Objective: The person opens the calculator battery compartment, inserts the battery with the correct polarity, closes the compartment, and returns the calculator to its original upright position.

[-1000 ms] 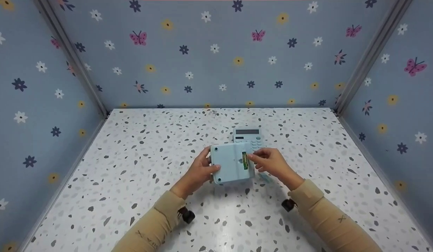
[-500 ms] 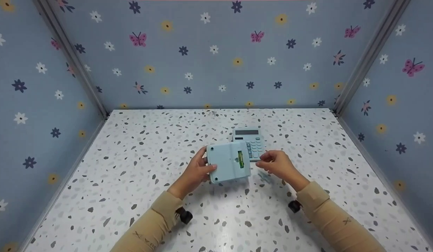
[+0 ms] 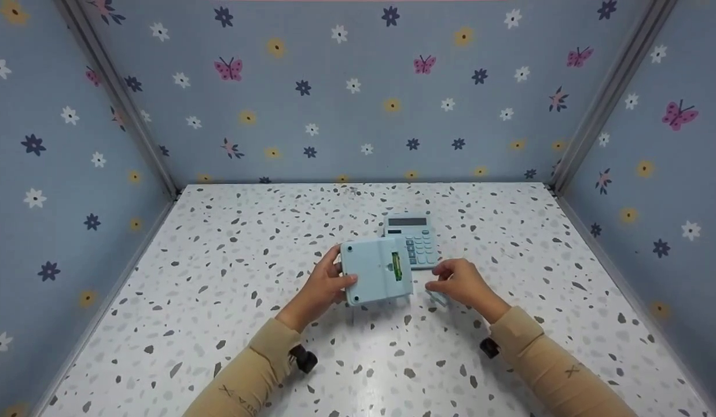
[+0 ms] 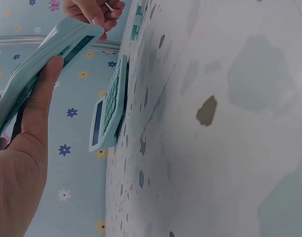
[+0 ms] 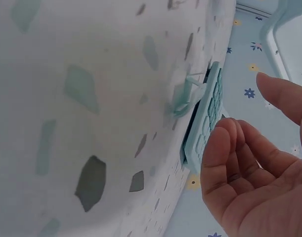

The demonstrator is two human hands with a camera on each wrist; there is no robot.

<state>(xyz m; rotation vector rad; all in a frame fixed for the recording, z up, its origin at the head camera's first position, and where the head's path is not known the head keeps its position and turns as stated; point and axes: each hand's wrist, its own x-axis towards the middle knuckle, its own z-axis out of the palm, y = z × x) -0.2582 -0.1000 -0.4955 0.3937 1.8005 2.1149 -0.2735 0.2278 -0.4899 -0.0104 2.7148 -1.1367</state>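
My left hand (image 3: 324,281) grips a light-blue calculator (image 3: 369,272) by its left edge, thumb on the back, which faces up. A green battery (image 3: 397,266) sits in the uncovered slot near its right side. To the right of that calculator, my right hand (image 3: 465,285) is held low with loosely bent fingers and nothing in them. In the right wrist view the thumb (image 5: 284,96) stands apart from the fingertips. Just below this hand, a small light-blue plastic piece, looking like a battery cover (image 3: 437,297), lies on the table, partly hidden by the hand in the head view.
A second light-blue calculator (image 3: 421,240) lies keys up behind the held one, which overlaps it in the head view. The speckled white table (image 3: 248,231) is bounded by flowered blue panels (image 3: 358,116) at the back and sides.
My right hand has come away from the battery slot, moving right and then down toward the small plastic piece. The held calculator has shifted slightly left, still in my left hand.
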